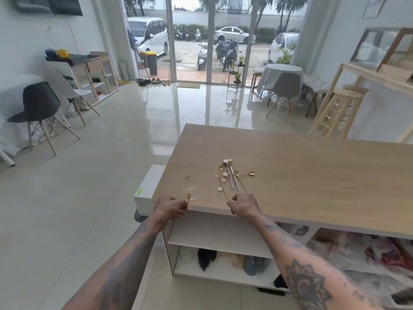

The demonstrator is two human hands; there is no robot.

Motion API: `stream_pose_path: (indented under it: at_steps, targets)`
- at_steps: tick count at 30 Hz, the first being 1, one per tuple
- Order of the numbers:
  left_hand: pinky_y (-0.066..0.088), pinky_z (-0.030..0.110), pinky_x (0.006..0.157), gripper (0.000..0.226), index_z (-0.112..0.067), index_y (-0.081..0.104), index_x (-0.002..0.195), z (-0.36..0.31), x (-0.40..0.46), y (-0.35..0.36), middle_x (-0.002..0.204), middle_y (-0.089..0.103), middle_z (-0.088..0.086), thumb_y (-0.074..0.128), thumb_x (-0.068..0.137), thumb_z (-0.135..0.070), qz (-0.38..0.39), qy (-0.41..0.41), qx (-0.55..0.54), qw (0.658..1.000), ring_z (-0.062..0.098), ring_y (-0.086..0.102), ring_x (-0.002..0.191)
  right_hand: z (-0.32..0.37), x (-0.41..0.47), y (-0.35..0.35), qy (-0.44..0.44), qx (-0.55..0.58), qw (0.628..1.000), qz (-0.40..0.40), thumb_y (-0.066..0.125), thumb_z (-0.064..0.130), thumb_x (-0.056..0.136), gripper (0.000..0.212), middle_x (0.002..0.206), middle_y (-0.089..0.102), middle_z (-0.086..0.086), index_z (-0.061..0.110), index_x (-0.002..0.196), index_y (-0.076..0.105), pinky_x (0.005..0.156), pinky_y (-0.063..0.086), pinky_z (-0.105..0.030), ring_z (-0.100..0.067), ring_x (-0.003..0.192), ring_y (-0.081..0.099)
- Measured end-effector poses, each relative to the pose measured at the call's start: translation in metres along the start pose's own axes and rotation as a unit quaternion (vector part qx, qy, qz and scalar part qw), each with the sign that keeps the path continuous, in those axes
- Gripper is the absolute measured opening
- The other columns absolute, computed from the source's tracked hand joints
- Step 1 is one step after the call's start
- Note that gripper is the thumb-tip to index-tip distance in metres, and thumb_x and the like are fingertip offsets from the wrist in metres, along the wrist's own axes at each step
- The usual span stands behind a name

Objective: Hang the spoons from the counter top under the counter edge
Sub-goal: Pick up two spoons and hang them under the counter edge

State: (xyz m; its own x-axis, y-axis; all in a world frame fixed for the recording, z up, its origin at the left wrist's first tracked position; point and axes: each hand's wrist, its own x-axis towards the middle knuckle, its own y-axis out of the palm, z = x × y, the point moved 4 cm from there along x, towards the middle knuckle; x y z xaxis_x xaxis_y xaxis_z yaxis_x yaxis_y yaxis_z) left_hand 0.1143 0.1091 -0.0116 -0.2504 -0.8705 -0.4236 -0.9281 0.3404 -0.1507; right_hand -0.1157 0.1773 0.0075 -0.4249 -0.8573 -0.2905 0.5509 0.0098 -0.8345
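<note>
In the head view, the left hand [170, 206] is curling its fingers [178, 214] around a wooden handle [187, 197] at the desk [312, 175] edge, low in the frame's centre. The right hand [243, 204] is pinching a thin spoon stem [224, 193] there. The remaining gold spoons [232, 175] are lying jumbled on the desk just above both hands.

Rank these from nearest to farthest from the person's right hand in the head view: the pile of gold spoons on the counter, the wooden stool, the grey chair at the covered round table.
From the right hand at the counter's near edge:
1. Pile of gold spoons, on the counter just beyond the hand.
2. Wooden stool, past the counter's far right.
3. Grey chair, farther back by the window.
</note>
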Motion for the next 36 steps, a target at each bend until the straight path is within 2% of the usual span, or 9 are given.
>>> stream_pose_path:
  at_steps: [8,15,19,23,25,30,32,34,36]
  targets:
    - [0.048,0.018,0.052,0.012,0.003,0.075,0.080,0.102,-0.054,-0.014,0.068,0.065,0.012,0.073,0.088,-0.006,-0.033,-0.045,-0.014,0.998,0.012,0.055,0.049,-0.036,-0.047,0.087,-0.004,0.012,0.998,0.061,0.053,0.027,0.092,0.032,0.100,0.077,-0.014,0.007,0.087,0.077,0.085,0.056,-0.036,-0.030,0.098,0.071]
    - [0.037,0.018,0.048,0.013,0.005,0.068,0.083,0.186,-0.029,-0.008,0.078,0.058,0.018,0.069,0.090,-0.006,-0.060,-0.116,-0.024,0.991,0.016,0.046,0.054,-0.060,-0.032,0.167,0.054,0.002,0.991,0.121,0.052,0.026,0.089,0.028,0.092,0.073,-0.015,0.012,0.073,0.069,0.074,0.051,-0.032,-0.034,0.094,0.070]
    - [0.039,0.016,0.045,0.018,0.001,0.066,0.070,0.215,0.025,0.003,0.065,0.058,0.011,0.067,0.088,-0.003,-0.080,-0.136,-0.032,0.987,0.018,0.048,0.054,-0.070,0.012,0.210,0.095,0.033,0.985,0.143,0.053,0.020,0.086,0.028,0.074,0.066,-0.009,0.007,0.067,0.068,0.062,0.044,-0.026,-0.027,0.067,0.059]
    - [0.048,0.031,0.069,0.024,0.006,0.075,0.073,0.239,0.101,0.009,0.068,0.065,0.013,0.072,0.081,-0.016,-0.109,-0.144,-0.018,0.983,0.021,0.056,0.063,-0.078,0.077,0.259,0.152,0.081,0.975,0.143,0.054,0.017,0.084,0.048,0.026,0.047,0.010,0.016,0.036,0.045,0.039,0.034,-0.011,-0.007,0.036,0.047]
    - [0.048,0.034,0.073,0.022,0.001,0.076,0.070,0.245,0.139,0.010,0.070,0.068,0.013,0.071,0.077,-0.020,-0.116,-0.147,-0.007,0.982,0.022,0.059,0.067,-0.076,0.107,0.281,0.146,0.099,0.974,0.139,0.053,0.013,0.085,0.050,0.023,0.045,0.015,0.019,0.036,0.044,0.044,0.035,0.000,0.004,0.031,0.051]
    - [0.059,0.041,0.095,0.039,-0.012,0.071,0.067,0.259,0.219,0.015,0.078,0.073,0.010,0.066,0.090,-0.043,-0.127,-0.165,0.098,0.973,0.026,0.067,0.077,-0.076,0.178,0.331,0.195,0.143,0.966,0.089,0.056,0.016,0.081,0.040,0.023,0.047,0.008,0.013,0.041,0.054,0.023,0.026,-0.009,-0.002,0.021,0.047]
    - [0.056,0.047,0.100,0.036,-0.011,0.068,0.083,0.267,0.237,0.017,0.090,0.071,0.012,0.060,0.094,-0.044,-0.115,-0.160,0.111,0.974,0.028,0.066,0.085,-0.074,0.200,0.349,0.204,0.153,0.964,0.082,0.053,0.017,0.080,0.034,0.042,0.063,0.005,0.013,0.048,0.063,0.035,0.041,-0.012,-0.009,0.038,0.060]
    - [0.054,0.047,0.102,0.050,-0.003,0.069,0.096,0.278,0.249,0.019,0.108,0.075,0.019,0.055,0.095,-0.051,-0.104,-0.167,0.136,0.971,0.036,0.070,0.102,-0.071,0.214,0.363,0.206,0.158,0.962,0.084,0.052,0.020,0.080,0.029,0.072,0.077,-0.004,0.011,0.064,0.074,0.063,0.059,-0.023,-0.021,0.069,0.071]
    - [0.054,0.045,0.102,0.064,0.004,0.072,0.111,0.284,0.256,0.020,0.119,0.073,0.022,0.053,0.095,-0.055,-0.115,-0.175,0.135,0.968,0.037,0.070,0.111,-0.071,0.223,0.373,0.210,0.149,0.963,0.084,0.051,0.023,0.083,0.033,0.090,0.079,-0.009,0.005,0.084,0.078,0.081,0.061,-0.033,-0.025,0.087,0.074]
